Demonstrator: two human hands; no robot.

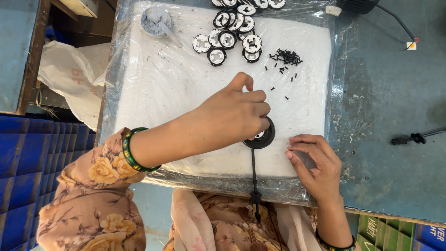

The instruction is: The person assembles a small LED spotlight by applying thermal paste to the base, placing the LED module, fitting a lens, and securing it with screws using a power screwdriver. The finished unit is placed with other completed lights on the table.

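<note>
Left hand curled, fingertips pinched down onto a round black disc part near the front edge of a plastic-wrapped white pad. Right hand just beside the disc, fingers pressed together and bent, resting on the pad's front right corner, holding nothing visible. Black cable trailing from the disc over the front edge toward the lap. Farther back, well apart: cluster of black-and-white round pieces, heap of small black screws with strays scattered toward the hands, grey dish with spoon. Bare pad stretch at left and centre. Blue-grey surface at right, carrying a black connector lead. Blue crates at left, below the edge.
</note>
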